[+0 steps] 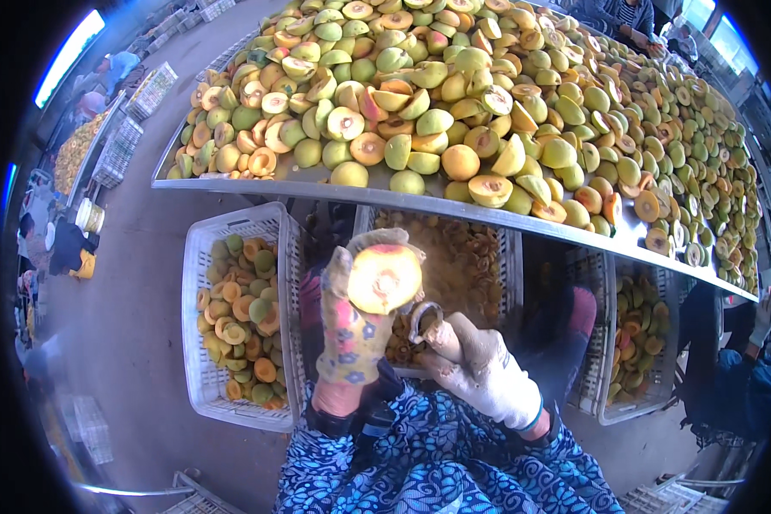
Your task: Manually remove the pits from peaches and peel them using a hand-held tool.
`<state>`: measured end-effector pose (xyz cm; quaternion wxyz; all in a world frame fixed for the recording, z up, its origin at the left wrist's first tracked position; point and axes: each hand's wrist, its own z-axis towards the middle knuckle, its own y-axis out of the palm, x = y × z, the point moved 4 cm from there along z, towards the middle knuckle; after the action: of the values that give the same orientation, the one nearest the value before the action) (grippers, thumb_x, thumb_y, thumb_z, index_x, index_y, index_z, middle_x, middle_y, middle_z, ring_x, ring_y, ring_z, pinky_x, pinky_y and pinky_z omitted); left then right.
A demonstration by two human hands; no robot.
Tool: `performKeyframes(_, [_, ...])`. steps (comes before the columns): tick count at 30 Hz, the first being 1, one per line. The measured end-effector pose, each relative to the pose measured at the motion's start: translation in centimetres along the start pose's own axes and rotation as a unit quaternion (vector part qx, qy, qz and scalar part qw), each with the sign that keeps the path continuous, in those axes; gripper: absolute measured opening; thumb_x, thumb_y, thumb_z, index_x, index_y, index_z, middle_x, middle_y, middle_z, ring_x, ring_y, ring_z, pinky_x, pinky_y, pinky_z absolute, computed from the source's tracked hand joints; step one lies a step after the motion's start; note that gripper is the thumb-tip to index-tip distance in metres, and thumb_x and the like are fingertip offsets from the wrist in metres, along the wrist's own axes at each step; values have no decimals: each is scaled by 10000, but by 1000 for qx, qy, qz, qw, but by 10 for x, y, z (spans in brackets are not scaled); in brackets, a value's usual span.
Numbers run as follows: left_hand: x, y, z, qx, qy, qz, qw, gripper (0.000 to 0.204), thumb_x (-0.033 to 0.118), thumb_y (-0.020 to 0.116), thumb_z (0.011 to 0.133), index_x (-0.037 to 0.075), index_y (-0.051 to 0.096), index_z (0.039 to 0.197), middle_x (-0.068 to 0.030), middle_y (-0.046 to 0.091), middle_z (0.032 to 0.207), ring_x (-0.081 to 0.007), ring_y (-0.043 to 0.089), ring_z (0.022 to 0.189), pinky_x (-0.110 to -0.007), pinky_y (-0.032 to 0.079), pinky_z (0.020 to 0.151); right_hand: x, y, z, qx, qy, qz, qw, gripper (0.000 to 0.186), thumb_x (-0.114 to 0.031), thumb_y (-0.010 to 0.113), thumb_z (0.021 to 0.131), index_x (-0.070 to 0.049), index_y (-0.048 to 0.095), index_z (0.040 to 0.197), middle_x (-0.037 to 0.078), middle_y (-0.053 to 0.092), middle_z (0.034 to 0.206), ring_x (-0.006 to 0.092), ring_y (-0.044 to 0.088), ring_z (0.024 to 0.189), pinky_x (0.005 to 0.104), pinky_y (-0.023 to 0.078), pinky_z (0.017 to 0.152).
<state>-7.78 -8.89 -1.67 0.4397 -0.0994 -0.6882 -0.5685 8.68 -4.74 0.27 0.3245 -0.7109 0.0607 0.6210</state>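
Note:
In my left hand, gloved in a flower print, is a peach half with its cut face up. The face is bright yellow with a brownish centre and a reddish edge. My right hand, in a soiled white glove, is closed round the handle of a pitting knife with a looped metal blade. That loop is just below and right of the peach half, and I cannot tell if they touch. Beneath both hands stands a white crate of brownish-orange scraps, apparently pits, partly hidden by my hands.
A metal-edged table heaped with halved peaches spans the far side. Crates of peach halves stand at left and right. Other people work at far left and at the right; a co-worker's gloved hand shows at the right edge.

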Motion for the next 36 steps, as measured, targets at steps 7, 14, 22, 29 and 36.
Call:
performKeyframes(7, [-9,19,-29,-11,24,143,989,510,429,406,1017,-12,562,1220,-120,594,1210,-201,600,1099,-321,481,962,-4,6,0,41,-3,27,999,276,-257,655,931,-37,496,980,214,627,749,404,659,722,405,494,604])
performKeyframes(14, [-18,24,-38,-16,128,303,944,473,399,420,995,-11,597,1150,-91,589,1137,-181,583,1045,-308,468,916,10,11,-9,55,-18,74,996,300,-267,661,935,-28,489,992,228,616,737,430,646,723,409,486,575])
performKeyframes(22, [-29,26,-39,46,113,283,951,465,418,446,976,-5,605,1087,-89,592,1091,-168,574,1001,-300,463,882,10,3,-11,21,-7,96,995,277,-247,637,947,-22,492,1018,228,615,736,427,646,712,414,482,572])
performKeyframes(29, [-24,37,-32,4,80,316,946,371,337,467,981,3,610,1054,-74,595,1022,-144,567,936,-277,457,832,19,-10,-5,-46,-69,91,992,261,-244,611,957,-22,513,1054,218,609,734,414,636,683,428,480,574])
performKeyframes(36, [-30,-5,0,-238,247,653,675,391,360,699,691,26,592,864,-87,611,824,-216,606,764,-327,495,671,40,-29,-22,-44,-93,73,992,247,-272,594,943,-29,567,975,193,598,722,341,549,636,408,475,596])
